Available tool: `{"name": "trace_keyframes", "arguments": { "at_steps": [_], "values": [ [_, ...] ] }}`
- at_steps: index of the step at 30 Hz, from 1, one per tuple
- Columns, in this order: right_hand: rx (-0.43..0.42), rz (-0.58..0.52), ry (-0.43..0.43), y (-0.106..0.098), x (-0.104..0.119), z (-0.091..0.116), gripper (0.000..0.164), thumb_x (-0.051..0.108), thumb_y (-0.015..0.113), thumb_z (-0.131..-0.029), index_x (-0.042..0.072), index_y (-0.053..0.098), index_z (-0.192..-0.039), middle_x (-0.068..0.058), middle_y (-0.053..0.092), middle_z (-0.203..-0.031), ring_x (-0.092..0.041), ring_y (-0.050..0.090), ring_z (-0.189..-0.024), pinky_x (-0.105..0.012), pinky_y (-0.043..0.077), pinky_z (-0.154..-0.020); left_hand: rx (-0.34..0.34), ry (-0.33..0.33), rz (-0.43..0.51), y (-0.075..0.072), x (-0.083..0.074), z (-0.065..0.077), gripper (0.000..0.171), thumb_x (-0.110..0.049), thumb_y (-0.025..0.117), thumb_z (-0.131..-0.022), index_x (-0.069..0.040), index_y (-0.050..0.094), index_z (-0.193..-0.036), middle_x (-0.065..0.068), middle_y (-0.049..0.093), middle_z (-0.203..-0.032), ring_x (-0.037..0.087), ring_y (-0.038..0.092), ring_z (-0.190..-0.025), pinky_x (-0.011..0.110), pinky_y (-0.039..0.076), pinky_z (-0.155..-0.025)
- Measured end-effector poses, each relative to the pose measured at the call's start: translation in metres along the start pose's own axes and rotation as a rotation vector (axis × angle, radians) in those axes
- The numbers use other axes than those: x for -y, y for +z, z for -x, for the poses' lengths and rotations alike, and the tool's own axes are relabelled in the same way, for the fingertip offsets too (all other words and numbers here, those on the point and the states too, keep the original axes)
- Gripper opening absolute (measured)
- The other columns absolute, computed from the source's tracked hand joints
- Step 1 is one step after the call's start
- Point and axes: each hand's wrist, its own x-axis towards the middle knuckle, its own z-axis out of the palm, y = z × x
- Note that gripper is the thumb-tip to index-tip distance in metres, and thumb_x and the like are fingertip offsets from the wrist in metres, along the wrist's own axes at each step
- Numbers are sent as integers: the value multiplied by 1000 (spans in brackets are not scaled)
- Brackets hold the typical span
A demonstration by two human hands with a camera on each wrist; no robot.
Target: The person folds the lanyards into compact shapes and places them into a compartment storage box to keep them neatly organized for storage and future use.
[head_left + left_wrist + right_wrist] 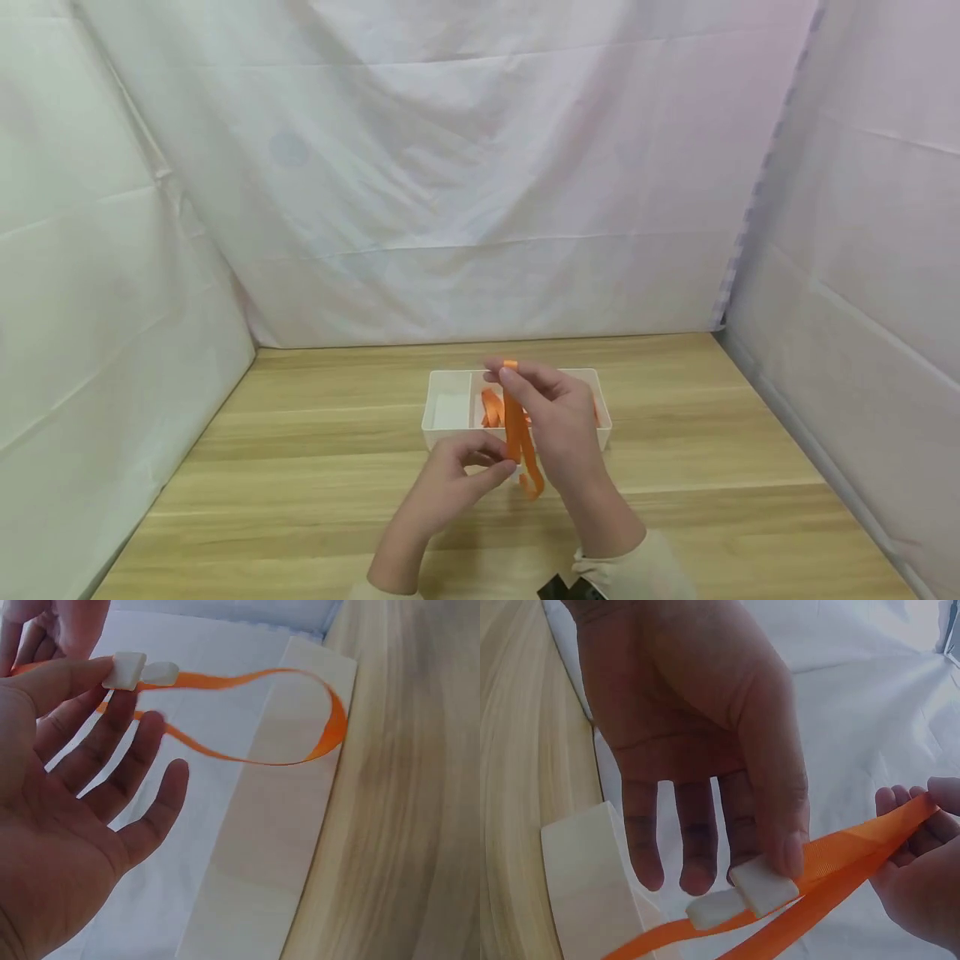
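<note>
An orange ribbon strap with a white plastic buckle is stretched between my hands above the table, in front of the white box. My left hand pinches the buckle between thumb and fingertips at the strap's lower end; its other fingers are spread. Higher up, my right hand pinches the folded top of the strap. Below the buckle a loose loop of the strap hangs down, its curve plain in the left wrist view. The right wrist view shows a smaller white piece beside the buckle.
The white divided box stands on the wooden table behind my hands. More orange straps lie inside it, partly hidden by the right hand. White cloth hangs at the back and both sides.
</note>
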Motion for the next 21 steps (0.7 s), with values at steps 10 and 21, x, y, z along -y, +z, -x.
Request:
{"name": "trace_keyframes", "arguments": {
  "at_steps": [10,21],
  "values": [
    [-56,-26,21,-2,-6,-2,17,22,76,-100,10,84,-107,-1,83,-111,-19,66,-125,-44,49,-104,-46,-42,-77,21,6,0,5,-20,78,-96,-17,80,-93,-4,70,-102,15,62,-94,28,56,-86],
    [-54,-32,37,-3,0,-4,22,23,76,-99,6,82,-112,-1,84,-104,-20,68,-123,-43,53,-103,-59,-43,-149,24,6,-1,8,-22,78,-97,-16,79,-93,-6,70,-102,21,64,-95,31,57,-86]
  ]
}}
